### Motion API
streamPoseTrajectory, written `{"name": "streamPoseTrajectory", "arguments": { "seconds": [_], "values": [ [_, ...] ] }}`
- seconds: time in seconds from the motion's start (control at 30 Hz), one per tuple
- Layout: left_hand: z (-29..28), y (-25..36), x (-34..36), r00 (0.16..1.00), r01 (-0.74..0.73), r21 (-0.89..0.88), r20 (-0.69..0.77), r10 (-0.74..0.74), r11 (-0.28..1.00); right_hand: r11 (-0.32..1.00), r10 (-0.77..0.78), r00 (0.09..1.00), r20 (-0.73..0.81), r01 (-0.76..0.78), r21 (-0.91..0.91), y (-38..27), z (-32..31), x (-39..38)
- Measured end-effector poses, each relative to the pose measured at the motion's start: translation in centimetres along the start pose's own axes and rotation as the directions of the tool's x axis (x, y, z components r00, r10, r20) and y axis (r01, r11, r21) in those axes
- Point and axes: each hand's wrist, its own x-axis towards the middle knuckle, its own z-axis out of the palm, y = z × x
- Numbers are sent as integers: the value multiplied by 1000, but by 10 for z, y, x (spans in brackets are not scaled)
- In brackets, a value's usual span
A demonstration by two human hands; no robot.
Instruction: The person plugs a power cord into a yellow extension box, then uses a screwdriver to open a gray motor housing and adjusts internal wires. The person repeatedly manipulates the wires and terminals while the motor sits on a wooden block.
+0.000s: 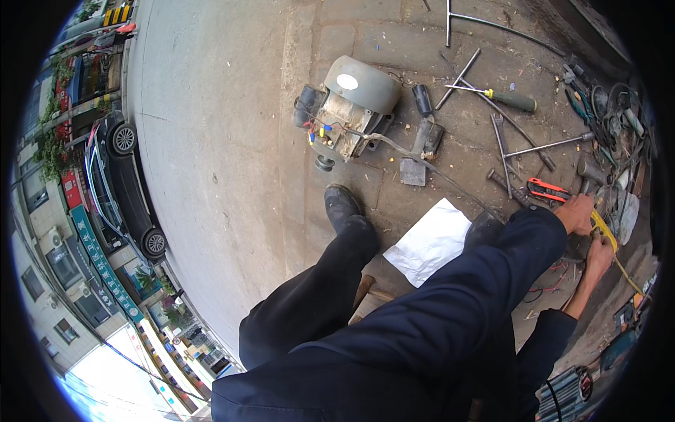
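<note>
Above littered pavement at far right, the person's left hand (578, 214) and right hand (600, 255), fingers curled, are gripping a narrow yellow object (603, 226) beside an orange-handled tool (548, 190), while a grey motor (362, 86) with exposed wires is sitting well apart.

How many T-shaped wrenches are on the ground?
3 T-shaped wrenches: one at the view's top edge, one by the screwdriver, one below that. More may be hidden in the clutter.
</note>
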Motion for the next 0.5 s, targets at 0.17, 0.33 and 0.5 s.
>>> {"name": "streamPoseTrajectory", "arguments": {
  "seconds": [0.17,0.33,0.5],
  "values": [
    [11,-3,2,999,-1,-34,-34,0,999,1000,-18,1000,-11,18,-19,10,1,0],
    [16,-4,6,999,-11,-22,-52,10,1000,999,-18,1000,-14,17,-30,13,0,2],
    [15,-5,7,999,4,-15,-44,-4,1000,999,-16,1000,-13,15,-29,13,1,3]
  ]
}}
